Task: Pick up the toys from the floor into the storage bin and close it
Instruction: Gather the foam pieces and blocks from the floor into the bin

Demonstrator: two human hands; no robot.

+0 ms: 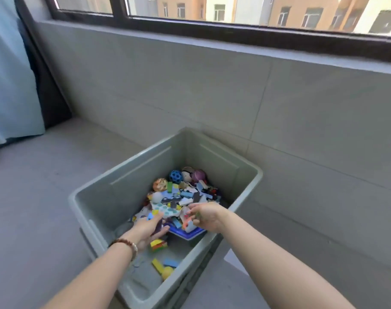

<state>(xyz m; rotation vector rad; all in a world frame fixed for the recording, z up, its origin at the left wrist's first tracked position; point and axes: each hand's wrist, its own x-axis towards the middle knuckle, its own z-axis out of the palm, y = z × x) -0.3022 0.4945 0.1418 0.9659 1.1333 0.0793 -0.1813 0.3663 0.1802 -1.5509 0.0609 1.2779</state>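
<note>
Over open storage bin (132,175): my left hand (148,228) spread, right hand (204,216) blurred, grip unclear. Toys (178,197) heaped at far end. I'd release low, inside walls, so nothing bounces out.

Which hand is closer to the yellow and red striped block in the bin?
Left. The left hand is right by the striped block; the right hand is farther right, over the blue tray.
</note>
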